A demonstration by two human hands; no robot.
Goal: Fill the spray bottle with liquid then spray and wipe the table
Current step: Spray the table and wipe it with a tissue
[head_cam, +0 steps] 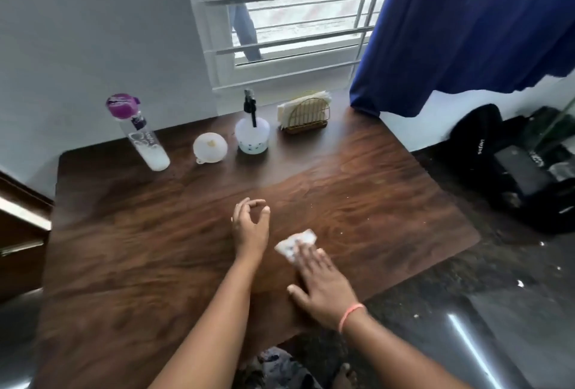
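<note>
A dark wooden table fills the view. At its back stand a clear spray bottle with a black trigger head, a white funnel lying mouth up, and a clear water bottle with a purple cap and a little liquid at the bottom. My right hand lies flat, fingers pressing a white patterned tissue onto the tabletop. My left hand hovers just left of the tissue, fingers loosely curled, holding nothing.
A gold wire holder with napkins sits at the back right beside the spray bottle. A blue curtain hangs over the table's right rear corner. A black bag lies on the dark floor to the right. A barred window is behind.
</note>
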